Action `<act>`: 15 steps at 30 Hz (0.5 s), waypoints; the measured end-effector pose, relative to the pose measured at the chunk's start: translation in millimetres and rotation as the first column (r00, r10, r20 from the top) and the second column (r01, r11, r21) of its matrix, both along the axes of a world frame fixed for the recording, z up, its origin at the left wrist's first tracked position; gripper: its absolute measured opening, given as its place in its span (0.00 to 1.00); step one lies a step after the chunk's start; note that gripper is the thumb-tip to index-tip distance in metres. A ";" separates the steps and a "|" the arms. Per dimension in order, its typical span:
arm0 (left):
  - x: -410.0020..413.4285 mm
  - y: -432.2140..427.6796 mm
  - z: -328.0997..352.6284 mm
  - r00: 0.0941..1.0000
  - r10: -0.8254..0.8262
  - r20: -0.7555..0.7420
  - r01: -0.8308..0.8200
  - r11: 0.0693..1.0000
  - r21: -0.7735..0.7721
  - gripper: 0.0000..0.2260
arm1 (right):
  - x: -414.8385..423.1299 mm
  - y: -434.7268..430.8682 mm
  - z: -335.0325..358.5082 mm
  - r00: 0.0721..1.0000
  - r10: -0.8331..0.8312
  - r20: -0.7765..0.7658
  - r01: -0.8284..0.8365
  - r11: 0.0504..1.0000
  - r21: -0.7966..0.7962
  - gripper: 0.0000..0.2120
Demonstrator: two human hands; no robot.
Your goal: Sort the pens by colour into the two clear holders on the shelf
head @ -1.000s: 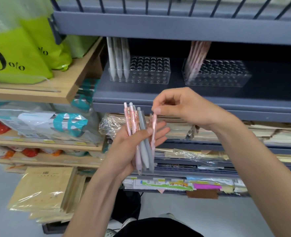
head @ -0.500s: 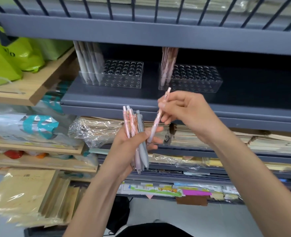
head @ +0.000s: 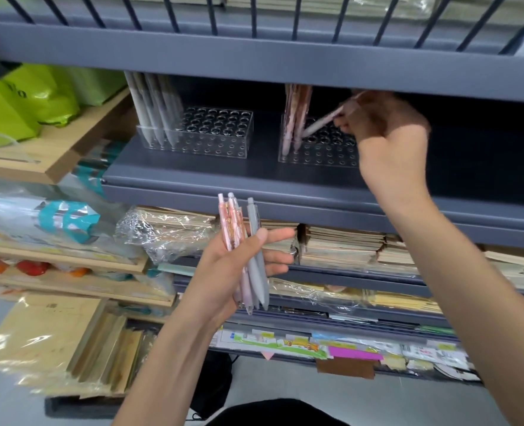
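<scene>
Two clear holders with rows of holes stand on the dark grey shelf (head: 254,179). The left holder (head: 220,139) has several grey pens (head: 154,109) in its left end. The right holder (head: 316,149) has several pink pens (head: 296,118) in its left end. My right hand (head: 387,124) pinches a pink pen (head: 322,122), slanted with its tip down over the right holder's holes. My left hand (head: 236,265) grips a bundle of pink and grey pens (head: 244,250) in front of the shelf edge.
The grey upper shelf (head: 254,56) with a railing hangs low over the holders. Green bags (head: 24,96) lie on a wooden shelf at the left. Wrapped notebooks (head: 343,244) fill the shelves below. Paper packs (head: 54,345) are stacked at lower left.
My right hand has carried the pink pen from beside the bundle up and right to the right holder. The left hand still holds the bundle. The view has shifted closer to the shelf.
</scene>
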State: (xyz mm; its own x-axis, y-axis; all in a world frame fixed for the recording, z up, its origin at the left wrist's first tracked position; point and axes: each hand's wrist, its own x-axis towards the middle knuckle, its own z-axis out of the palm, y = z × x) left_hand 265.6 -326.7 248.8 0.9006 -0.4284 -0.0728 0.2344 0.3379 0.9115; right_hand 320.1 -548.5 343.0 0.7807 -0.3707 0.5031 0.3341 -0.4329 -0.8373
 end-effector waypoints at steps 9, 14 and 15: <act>2.3 17.8 7.0 1.000 0.005 0.002 -0.005 1.000 0.012 0.08 | 33.4 28.5 23.5 0.921 -0.247 -0.302 0.027 0.813 -0.582 0.16; 6.4 32.7 4.7 0.999 0.012 -0.044 -0.013 1.000 -0.021 0.06 | 39.1 36.1 26.7 0.884 -0.344 -0.316 0.061 0.756 -0.652 0.17; 7.4 35.5 4.8 0.998 0.010 -0.055 -0.011 1.000 -0.027 0.06 | 39.8 36.3 26.2 0.880 -0.354 -0.318 0.067 0.753 -0.654 0.17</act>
